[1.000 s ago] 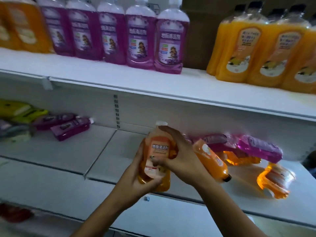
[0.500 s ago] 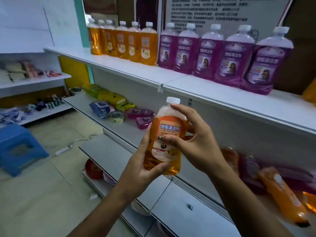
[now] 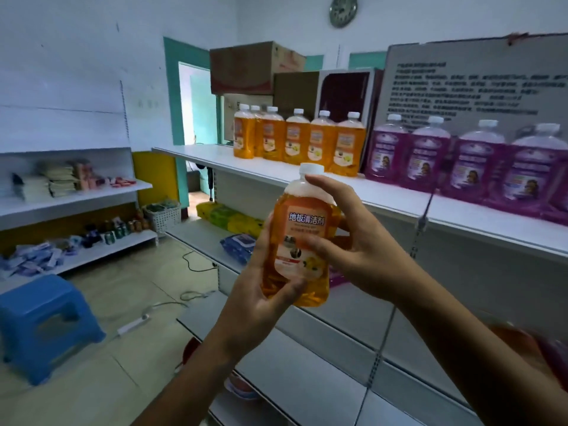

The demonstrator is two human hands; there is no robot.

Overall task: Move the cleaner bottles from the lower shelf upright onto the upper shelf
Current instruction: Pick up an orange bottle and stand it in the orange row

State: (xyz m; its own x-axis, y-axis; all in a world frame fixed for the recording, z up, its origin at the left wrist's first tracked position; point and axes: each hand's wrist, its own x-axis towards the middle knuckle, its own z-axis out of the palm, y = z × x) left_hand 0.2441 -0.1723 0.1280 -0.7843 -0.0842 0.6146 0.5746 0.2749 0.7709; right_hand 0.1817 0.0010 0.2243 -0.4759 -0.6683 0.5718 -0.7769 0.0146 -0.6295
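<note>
- In front of the upper shelf (image 3: 408,207) now: you've lifted the orange bottle (image 3: 302,238) well up from where it was a second ago, down by the lower shelf (image 3: 209,232), and your view has swung left along the aisle with it.
- Both hands are on it. Your left hand (image 3: 261,290) wraps the lower body, thumb curled across the front near the base; your right hand (image 3: 353,238) grips the right side, thumb pressing on the label and index finger up by the neck.
- The bottle is upright, white cap on top, hanging in the air, not on any shelf yet.
- That means the pick-up is done, so I'd say what's left for this one is setting it down, probably by the orange row (image 3: 295,138) up there.
- Contents: it's filled with orange liquid to the shoulder, clear above that.
- The orange row and the purple bottles (image 3: 455,161) on the upper shelf all stand upright, capped, about as full.
- A basket (image 3: 163,215) sits at the far end of the lower shelf; I can't tell what's in it.
</note>
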